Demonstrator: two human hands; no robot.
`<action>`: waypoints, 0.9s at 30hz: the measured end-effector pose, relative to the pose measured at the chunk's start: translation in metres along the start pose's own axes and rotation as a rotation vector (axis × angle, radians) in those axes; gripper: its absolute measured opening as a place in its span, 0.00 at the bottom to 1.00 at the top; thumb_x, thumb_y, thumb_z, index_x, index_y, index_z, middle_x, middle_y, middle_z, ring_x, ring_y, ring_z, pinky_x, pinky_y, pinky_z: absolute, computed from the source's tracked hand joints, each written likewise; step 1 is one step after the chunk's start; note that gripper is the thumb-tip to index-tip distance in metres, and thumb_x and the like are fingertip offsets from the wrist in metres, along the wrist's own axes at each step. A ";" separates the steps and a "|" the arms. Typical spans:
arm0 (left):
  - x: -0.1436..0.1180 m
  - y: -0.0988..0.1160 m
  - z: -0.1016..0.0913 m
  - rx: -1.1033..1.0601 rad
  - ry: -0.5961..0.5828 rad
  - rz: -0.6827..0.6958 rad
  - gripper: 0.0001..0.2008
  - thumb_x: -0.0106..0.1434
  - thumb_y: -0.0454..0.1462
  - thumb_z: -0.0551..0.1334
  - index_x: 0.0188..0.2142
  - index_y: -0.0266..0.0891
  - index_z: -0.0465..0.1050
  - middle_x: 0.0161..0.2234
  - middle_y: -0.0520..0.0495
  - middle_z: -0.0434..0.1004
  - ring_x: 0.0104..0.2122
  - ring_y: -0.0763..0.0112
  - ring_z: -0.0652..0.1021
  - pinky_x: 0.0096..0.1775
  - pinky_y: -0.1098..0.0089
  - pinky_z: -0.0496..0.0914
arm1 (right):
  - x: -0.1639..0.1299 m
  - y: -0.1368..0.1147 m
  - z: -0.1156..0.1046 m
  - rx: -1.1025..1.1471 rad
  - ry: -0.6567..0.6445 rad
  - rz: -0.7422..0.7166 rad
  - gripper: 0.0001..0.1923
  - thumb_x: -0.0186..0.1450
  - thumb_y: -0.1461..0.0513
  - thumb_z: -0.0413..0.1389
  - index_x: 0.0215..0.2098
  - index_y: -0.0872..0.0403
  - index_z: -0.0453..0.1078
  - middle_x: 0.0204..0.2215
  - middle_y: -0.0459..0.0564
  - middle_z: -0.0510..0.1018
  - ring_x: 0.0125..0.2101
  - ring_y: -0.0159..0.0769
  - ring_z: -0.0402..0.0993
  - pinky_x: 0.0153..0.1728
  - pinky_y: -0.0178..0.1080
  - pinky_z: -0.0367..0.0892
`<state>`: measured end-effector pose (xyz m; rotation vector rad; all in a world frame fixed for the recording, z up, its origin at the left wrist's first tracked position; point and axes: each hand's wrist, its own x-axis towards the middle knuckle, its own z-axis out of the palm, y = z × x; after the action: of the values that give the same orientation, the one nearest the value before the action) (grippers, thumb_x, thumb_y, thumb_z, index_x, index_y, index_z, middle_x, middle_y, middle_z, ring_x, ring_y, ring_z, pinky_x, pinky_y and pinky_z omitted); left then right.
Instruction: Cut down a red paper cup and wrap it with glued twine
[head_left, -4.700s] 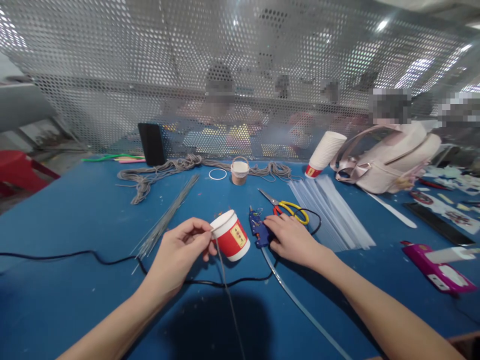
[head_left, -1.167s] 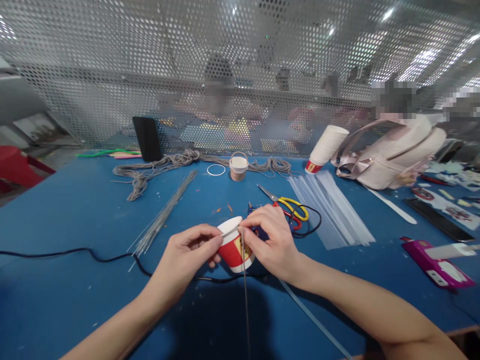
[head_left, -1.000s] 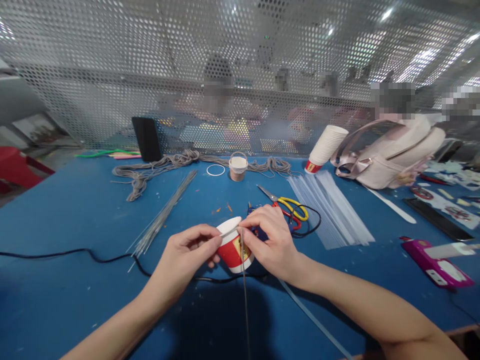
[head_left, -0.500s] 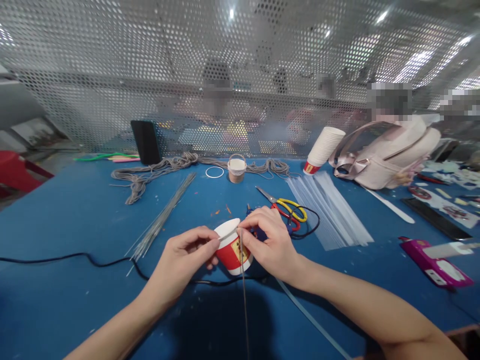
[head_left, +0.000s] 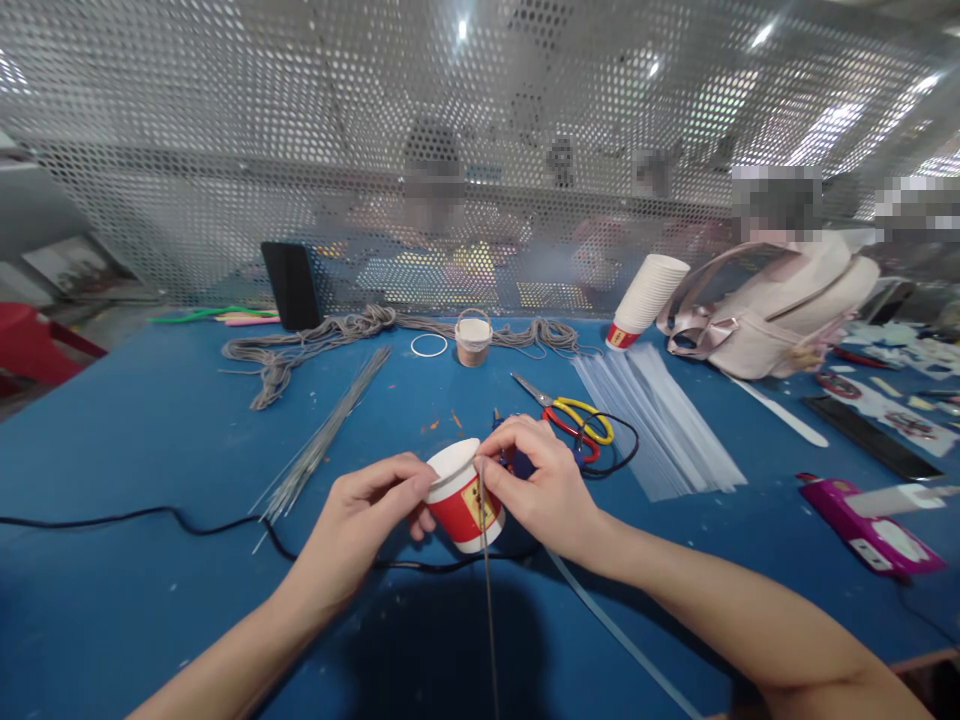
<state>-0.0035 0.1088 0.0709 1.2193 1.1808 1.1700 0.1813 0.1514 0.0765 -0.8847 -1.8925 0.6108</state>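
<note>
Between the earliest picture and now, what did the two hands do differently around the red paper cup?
The right hand left the blue glue gun on the table and came over to the red paper cup, where it now pinches the thin wire at the rim. The left hand kept its grip on the cup. Scissors, wire bundle and cup stack lie as before.

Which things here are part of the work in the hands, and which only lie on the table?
In the work:
- left hand and right hand, both on the red paper cup
- thin wire at the cup's rim

Lying about:
- scissors
- bundle of wires
- grey cord
- cup stack
- clear sticks
- backpack
</note>
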 end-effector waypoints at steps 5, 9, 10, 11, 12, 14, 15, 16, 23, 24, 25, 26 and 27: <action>-0.001 0.003 0.001 -0.037 -0.024 -0.008 0.11 0.59 0.42 0.62 0.26 0.39 0.77 0.22 0.50 0.72 0.21 0.72 0.71 0.25 0.71 0.65 | 0.002 -0.002 -0.001 0.038 -0.033 0.087 0.05 0.58 0.67 0.54 0.27 0.52 0.67 0.24 0.43 0.74 0.27 0.33 0.67 0.35 0.40 0.61; 0.000 0.004 0.001 -0.036 -0.049 0.004 0.12 0.60 0.42 0.61 0.26 0.39 0.78 0.22 0.50 0.73 0.21 0.72 0.71 0.26 0.72 0.66 | 0.002 -0.002 -0.002 0.089 -0.070 0.145 0.04 0.57 0.68 0.54 0.27 0.52 0.67 0.25 0.44 0.74 0.28 0.33 0.67 0.33 0.39 0.61; 0.000 0.004 0.001 -0.033 -0.056 0.010 0.12 0.60 0.42 0.60 0.27 0.38 0.78 0.22 0.49 0.73 0.21 0.72 0.71 0.26 0.71 0.66 | 0.003 -0.002 -0.002 0.109 -0.081 0.158 0.04 0.57 0.68 0.54 0.27 0.52 0.67 0.25 0.44 0.74 0.28 0.33 0.67 0.33 0.38 0.61; 0.000 0.004 0.000 -0.030 -0.062 0.017 0.13 0.61 0.43 0.60 0.27 0.38 0.78 0.22 0.49 0.73 0.21 0.72 0.72 0.26 0.71 0.66 | 0.003 -0.001 -0.002 0.127 -0.093 0.166 0.04 0.57 0.68 0.54 0.27 0.52 0.66 0.25 0.44 0.74 0.28 0.33 0.67 0.32 0.39 0.61; 0.001 0.004 0.000 -0.028 -0.066 0.023 0.13 0.61 0.43 0.60 0.27 0.38 0.78 0.22 0.49 0.73 0.21 0.71 0.72 0.26 0.71 0.67 | 0.004 -0.001 -0.002 0.140 -0.103 0.168 0.04 0.57 0.68 0.54 0.27 0.53 0.66 0.26 0.44 0.73 0.29 0.33 0.67 0.33 0.39 0.61; 0.001 0.004 -0.002 -0.023 -0.075 0.039 0.14 0.61 0.44 0.59 0.27 0.38 0.78 0.23 0.48 0.73 0.22 0.70 0.72 0.25 0.70 0.67 | 0.005 -0.001 -0.003 0.156 -0.123 0.156 0.04 0.57 0.68 0.53 0.26 0.53 0.65 0.27 0.45 0.73 0.30 0.34 0.67 0.34 0.39 0.61; 0.001 0.003 -0.003 -0.017 -0.080 0.047 0.15 0.62 0.44 0.58 0.27 0.37 0.78 0.23 0.48 0.73 0.22 0.70 0.72 0.25 0.70 0.67 | 0.005 -0.001 -0.003 0.164 -0.130 0.142 0.04 0.57 0.68 0.53 0.26 0.53 0.65 0.28 0.45 0.72 0.32 0.35 0.67 0.35 0.40 0.61; 0.002 0.003 -0.004 -0.010 -0.086 0.056 0.16 0.62 0.45 0.58 0.27 0.37 0.78 0.23 0.48 0.73 0.22 0.70 0.72 0.25 0.69 0.67 | 0.006 0.000 -0.003 0.175 -0.134 0.126 0.05 0.57 0.68 0.53 0.26 0.53 0.65 0.29 0.46 0.72 0.33 0.35 0.68 0.36 0.41 0.62; 0.003 0.001 -0.007 0.040 -0.125 0.076 0.20 0.63 0.48 0.57 0.26 0.37 0.77 0.23 0.47 0.73 0.22 0.69 0.72 0.26 0.69 0.67 | 0.005 0.001 -0.004 0.205 -0.146 0.087 0.08 0.54 0.71 0.54 0.25 0.53 0.64 0.35 0.48 0.76 0.39 0.37 0.71 0.45 0.48 0.61; 0.004 0.001 -0.007 0.042 -0.126 0.078 0.20 0.62 0.48 0.57 0.26 0.37 0.77 0.23 0.47 0.73 0.22 0.69 0.72 0.26 0.69 0.66 | 0.005 0.001 -0.004 0.202 -0.151 0.090 0.08 0.54 0.71 0.54 0.25 0.53 0.64 0.34 0.48 0.76 0.38 0.37 0.71 0.45 0.48 0.61; 0.004 0.001 -0.007 0.043 -0.126 0.082 0.20 0.62 0.49 0.57 0.26 0.37 0.77 0.23 0.47 0.73 0.23 0.69 0.72 0.26 0.69 0.66 | 0.005 0.001 -0.004 0.199 -0.152 0.090 0.08 0.54 0.71 0.54 0.25 0.53 0.64 0.34 0.47 0.76 0.38 0.37 0.71 0.45 0.48 0.61; 0.004 0.001 -0.007 0.047 -0.126 0.087 0.20 0.62 0.49 0.56 0.26 0.37 0.77 0.23 0.47 0.73 0.23 0.69 0.72 0.26 0.69 0.66 | 0.005 0.001 -0.004 0.197 -0.153 0.090 0.08 0.54 0.71 0.54 0.25 0.53 0.64 0.33 0.47 0.76 0.37 0.37 0.71 0.45 0.48 0.61; 0.004 0.000 -0.007 0.053 -0.123 0.092 0.21 0.62 0.50 0.56 0.26 0.37 0.76 0.23 0.47 0.72 0.23 0.69 0.71 0.26 0.69 0.66 | 0.005 0.001 -0.004 0.198 -0.155 0.087 0.08 0.54 0.71 0.53 0.25 0.53 0.64 0.32 0.46 0.76 0.36 0.36 0.71 0.45 0.48 0.61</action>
<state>-0.0103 0.1133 0.0713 1.3781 1.0791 1.1199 0.1837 0.1558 0.0805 -0.8136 -1.8978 0.9266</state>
